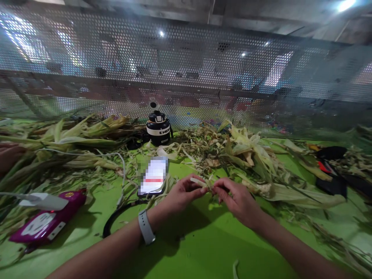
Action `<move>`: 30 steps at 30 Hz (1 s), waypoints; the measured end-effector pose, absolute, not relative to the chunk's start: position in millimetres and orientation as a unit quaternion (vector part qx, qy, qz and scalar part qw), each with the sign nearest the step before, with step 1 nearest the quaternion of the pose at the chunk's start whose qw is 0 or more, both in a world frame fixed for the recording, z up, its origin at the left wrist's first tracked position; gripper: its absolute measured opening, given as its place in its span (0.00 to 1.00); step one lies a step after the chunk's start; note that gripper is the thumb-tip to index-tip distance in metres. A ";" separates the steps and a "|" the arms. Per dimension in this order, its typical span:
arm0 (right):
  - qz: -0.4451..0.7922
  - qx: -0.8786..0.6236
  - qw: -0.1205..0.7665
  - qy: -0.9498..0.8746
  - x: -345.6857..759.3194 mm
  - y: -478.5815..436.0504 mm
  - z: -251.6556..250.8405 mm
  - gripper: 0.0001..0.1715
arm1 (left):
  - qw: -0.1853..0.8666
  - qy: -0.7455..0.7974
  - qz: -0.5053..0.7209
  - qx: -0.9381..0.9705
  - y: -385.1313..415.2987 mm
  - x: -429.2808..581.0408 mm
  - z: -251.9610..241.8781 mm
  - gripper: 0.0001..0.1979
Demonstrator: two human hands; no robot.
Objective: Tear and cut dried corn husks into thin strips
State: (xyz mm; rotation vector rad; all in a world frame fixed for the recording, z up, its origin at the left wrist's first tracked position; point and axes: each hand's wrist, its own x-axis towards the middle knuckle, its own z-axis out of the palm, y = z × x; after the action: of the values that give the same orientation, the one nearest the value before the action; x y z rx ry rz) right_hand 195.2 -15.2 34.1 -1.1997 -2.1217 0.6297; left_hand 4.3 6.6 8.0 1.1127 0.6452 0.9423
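Observation:
Both my hands meet above the green tabletop (200,248), near the middle of the view. A small pale piece of corn husk (208,184) is pinched between them. My left hand (183,193), with a light watch strap at the wrist, has its thumb and fingers closed on the husk piece, and a pale strip sticks out over the fingers. My right hand (236,199) grips the other side of the piece with thumb and fingertips together. A phone (153,176) with a lit screen lies just left of my left hand.
Husk heaps (250,151) lie behind and right of my hands; more husks (87,131) cover the left. A black bottle (158,130) stands behind. A purple power device (69,205) with a white plug is at left. Another person's hand (10,155) shows at the left edge.

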 end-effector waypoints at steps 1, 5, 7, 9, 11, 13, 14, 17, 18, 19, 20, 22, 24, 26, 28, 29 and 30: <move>0.233 -0.451 0.302 -0.807 194.9 -15.5 33.6 0.09 | 0.704 0.281 0.426 0.493 7.0 4.6 7.1 0.15; 0.255 -0.439 0.276 -0.816 197.1 -14.3 35.3 0.10 | 0.723 0.278 0.408 0.483 8.2 3.4 3.7 0.14; 0.263 -0.437 0.257 -0.821 199.4 -12.9 37.3 0.10 | 0.731 0.278 0.392 0.484 9.1 1.8 2.3 0.14; 0.265 -0.437 0.240 -0.825 201.7 -11.6 38.8 0.10 | 0.736 0.279 0.381 0.484 9.7 0.6 1.2 0.13; 0.272 -0.436 0.226 -0.827 203.3 -10.6 40.0 0.10 | 0.738 0.284 0.375 0.483 9.5 0.1 0.8 0.13; 0.279 -0.437 0.221 -0.826 204.2 -10.0 41.5 0.10 | 0.740 0.294 0.373 0.475 8.5 0.3 1.0 0.12; 0.284 -0.436 0.221 -0.825 204.3 -9.9 42.4 0.10 | 0.743 0.299 0.372 0.469 7.9 0.5 1.1 0.12; 0.290 -0.433 0.223 -0.824 204.2 -10.4 45.5 0.10 | 0.753 0.306 0.372 0.448 6.4 0.9 1.4 0.11; 0.289 -0.434 0.220 -0.824 204.1 -10.6 46.4 0.10 | 0.758 0.307 0.371 0.439 6.1 0.7 1.5 0.11; 0.290 -0.435 0.216 -0.825 204.1 -10.8 47.2 0.10 | 0.763 0.310 0.370 0.429 6.0 0.5 1.7 0.10; 0.292 -0.440 0.211 -0.823 204.2 -10.8 47.9 0.10 | 0.768 0.317 0.368 0.418 5.9 0.0 2.1 0.10; 0.310 -0.447 0.206 -0.814 204.8 -10.1 48.8 0.11 | 0.778 0.329 0.361 0.395 5.7 -1.0 3.3 0.11; 0.337 -0.448 0.205 -0.802 205.7 -8.7 49.2 0.11 | 0.786 0.331 0.353 0.384 5.4 -1.8 4.8 0.13; 0.367 -0.443 0.205 -0.792 206.8 -7.2 49.5 0.10 | 0.790 0.326 0.351 0.383 5.1 -2.2 5.6 0.15; 0.393 -0.436 0.202 -0.784 207.5 -6.2 49.9 0.10 | 0.789 0.325 0.351 0.387 4.9 -1.9 5.2 0.15; 0.402 -0.433 0.199 -0.782 207.7 -6.1 50.3 0.10 | 0.787 0.324 0.351 0.391 4.9 -1.6 4.6 0.15; 0.411 -0.431 0.195 -0.780 207.7 -6.2 50.8 0.10 | 0.784 0.323 0.351 0.396 4.9 -1.2 3.8 0.15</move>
State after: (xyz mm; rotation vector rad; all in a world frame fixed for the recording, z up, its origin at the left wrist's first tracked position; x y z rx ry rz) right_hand 207.7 -6.2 50.8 -1.2072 -2.1851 1.1507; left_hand -1.2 4.9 3.8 0.8549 0.6959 0.7583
